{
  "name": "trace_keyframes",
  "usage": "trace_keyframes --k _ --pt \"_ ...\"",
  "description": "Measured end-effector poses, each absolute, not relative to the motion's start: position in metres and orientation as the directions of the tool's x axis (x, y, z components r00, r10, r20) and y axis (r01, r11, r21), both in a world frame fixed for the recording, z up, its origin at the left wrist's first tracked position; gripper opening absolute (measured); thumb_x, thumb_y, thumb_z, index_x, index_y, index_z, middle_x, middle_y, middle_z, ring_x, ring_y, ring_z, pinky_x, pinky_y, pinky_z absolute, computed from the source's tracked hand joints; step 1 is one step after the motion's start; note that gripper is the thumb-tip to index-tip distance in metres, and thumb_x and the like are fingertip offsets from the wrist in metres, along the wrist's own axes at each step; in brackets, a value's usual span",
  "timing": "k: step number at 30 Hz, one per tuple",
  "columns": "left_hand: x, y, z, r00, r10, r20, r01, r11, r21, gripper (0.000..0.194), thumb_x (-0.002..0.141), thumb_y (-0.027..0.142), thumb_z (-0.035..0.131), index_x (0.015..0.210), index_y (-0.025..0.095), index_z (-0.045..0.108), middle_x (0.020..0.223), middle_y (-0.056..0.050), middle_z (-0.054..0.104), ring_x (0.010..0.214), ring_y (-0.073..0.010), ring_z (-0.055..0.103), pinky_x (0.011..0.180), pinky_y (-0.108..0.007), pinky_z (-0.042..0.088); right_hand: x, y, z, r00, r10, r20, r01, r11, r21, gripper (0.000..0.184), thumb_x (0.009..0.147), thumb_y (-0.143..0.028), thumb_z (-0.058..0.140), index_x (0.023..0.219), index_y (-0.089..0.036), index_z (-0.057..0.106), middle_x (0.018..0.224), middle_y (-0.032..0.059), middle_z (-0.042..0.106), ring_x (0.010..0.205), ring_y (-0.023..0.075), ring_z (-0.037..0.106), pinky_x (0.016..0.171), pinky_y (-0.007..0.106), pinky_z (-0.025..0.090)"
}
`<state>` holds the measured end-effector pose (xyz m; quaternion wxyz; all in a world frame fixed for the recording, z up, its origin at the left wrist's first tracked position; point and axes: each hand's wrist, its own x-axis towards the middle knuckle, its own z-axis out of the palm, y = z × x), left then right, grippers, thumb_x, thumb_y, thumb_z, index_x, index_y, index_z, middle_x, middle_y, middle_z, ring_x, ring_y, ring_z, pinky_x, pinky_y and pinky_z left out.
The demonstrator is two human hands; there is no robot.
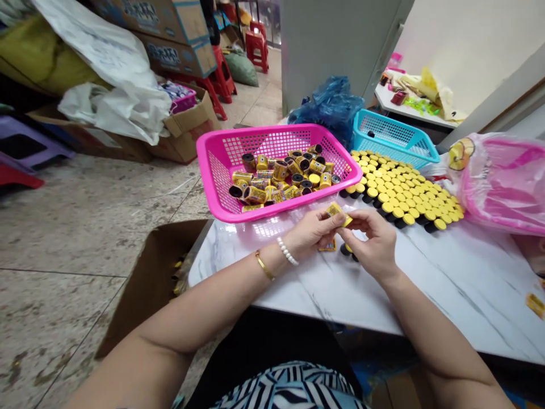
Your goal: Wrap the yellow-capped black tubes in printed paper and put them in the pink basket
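Observation:
In front of me, above the marble-patterned table (306, 289), both my hands meet at a small yellow printed label (335, 211). My left hand (313, 232) pinches it between thumb and fingers. From the other side, the fingers of my right hand (374, 238) close on its right end. Under my hands lie another yellow label (327, 245) and a few small black cylinders with yellow tops (346, 249), partly hidden. Just beyond stands a pink basket (238, 215) holding many small cylinders wrapped in yellow printed labels (281, 170).
Rows of yellow-topped black cylinders (404, 187) stand right of the basket. Behind them are a blue basket (392, 133) and a blue plastic bag (330, 102). A pink basket in clear plastic (506, 182) sits right. An open cardboard box (149, 284) is beside the table's left edge.

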<state>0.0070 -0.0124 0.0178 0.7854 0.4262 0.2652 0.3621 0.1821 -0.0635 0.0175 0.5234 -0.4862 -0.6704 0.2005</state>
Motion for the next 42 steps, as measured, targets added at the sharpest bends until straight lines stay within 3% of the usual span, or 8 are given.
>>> trace_keyframes --k 3,7,14,20,26,32,37,42 --pt "0.002 -0.008 0.018 0.551 0.827 -0.114 -0.332 0.342 0.879 0.066 0.076 0.074 0.082 0.1 0.014 0.067 0.073 0.0 0.063 0.046 -0.0062 0.049 0.037 -0.018 0.028 0.189 -0.062 0.023 -0.059 0.812 0.581 0.509 0.525 -0.682 0.033 0.088 -0.023 0.08 0.121 -0.029 0.076 0.116 0.0058 0.073 0.091 0.0182 0.075 0.085 0.038 0.067" --pt "-0.004 -0.002 0.018 0.556 0.83 -0.038 -0.283 0.232 0.931 0.055 0.077 0.053 0.09 0.109 0.013 0.072 0.092 -0.005 0.072 0.061 -0.0078 0.06 0.053 -0.019 0.047 0.198 -0.058 0.028 -0.05 0.773 0.632 0.548 0.55 -0.63 0.034 0.085 -0.024 0.083 0.118 -0.03 0.082 0.111 0.0059 0.078 0.092 0.0201 0.076 0.087 0.04 0.067" --pt "-0.005 -0.006 0.019 0.52 0.844 0.13 -0.26 0.011 0.965 0.05 0.071 0.03 0.097 0.114 0.017 0.075 0.103 -0.006 0.076 0.092 -0.0162 0.071 0.084 -0.027 0.057 0.202 -0.05 0.026 -0.005 0.983 0.185 0.101 0.185 -0.978 0.031 0.079 -0.039 0.089 0.106 -0.025 0.086 0.092 0.0054 0.084 0.078 0.0199 0.078 0.073 0.038 0.068" --pt "-0.005 -0.006 0.02 0.535 0.844 0.041 -0.203 0.081 0.976 0.045 0.087 0.047 0.083 0.12 0.017 0.071 0.079 0.0 0.069 0.061 -0.0103 0.059 0.058 -0.023 0.047 0.2 -0.053 0.021 -0.013 0.752 0.659 0.421 0.602 -0.679 0.034 0.083 -0.026 0.085 0.116 -0.034 0.084 0.11 0.0047 0.082 0.096 0.0201 0.077 0.09 0.039 0.067" --pt "-0.004 -0.008 0.023 0.47 0.857 0.214 -0.192 -0.137 0.972 0.043 0.082 0.044 0.088 0.113 0.018 0.073 0.093 -0.004 0.072 0.071 -0.0114 0.062 0.066 -0.023 0.051 0.193 -0.059 0.017 0.024 0.719 0.695 0.476 0.603 -0.64 0.038 0.087 -0.025 0.083 0.123 -0.035 0.081 0.11 0.0054 0.081 0.092 0.0195 0.078 0.083 0.037 0.069" --pt "-0.006 -0.008 0.022 0.571 0.818 0.068 -0.184 0.047 0.982 0.042 0.09 0.055 0.078 0.105 0.018 0.066 0.062 0.007 0.054 0.044 -0.006 0.044 0.042 -0.018 0.033 0.193 -0.061 0.02 -0.156 0.599 0.785 0.538 0.718 -0.441 0.038 0.087 -0.023 0.082 0.125 -0.031 0.08 0.109 0.0079 0.081 0.097 0.0223 0.078 0.087 0.039 0.069" --pt "-0.001 -0.01 0.015 0.519 0.848 0.112 -0.218 0.005 0.976 0.05 0.088 0.063 0.077 0.106 0.019 0.063 0.059 0.008 0.055 0.041 -0.0058 0.046 0.039 -0.016 0.033 0.195 -0.058 0.022 -0.055 0.807 0.588 0.385 0.56 -0.733 0.036 0.09 -0.028 0.081 0.125 -0.033 0.08 0.109 0.0056 0.078 0.096 0.0176 0.076 0.085 0.034 0.069" --pt "0.0 -0.009 0.013 0.526 0.846 -0.09 -0.127 0.183 0.975 0.066 0.085 0.084 0.063 0.083 0.018 0.057 0.048 0.005 0.054 0.029 -0.0056 0.036 0.03 -0.018 0.022 0.198 -0.052 0.02 -0.154 0.891 0.427 0.082 0.442 -0.893 0.028 0.086 -0.029 0.085 0.114 -0.031 0.084 0.109 0.0041 0.074 0.082 0.0134 0.075 0.071 0.029 0.07"
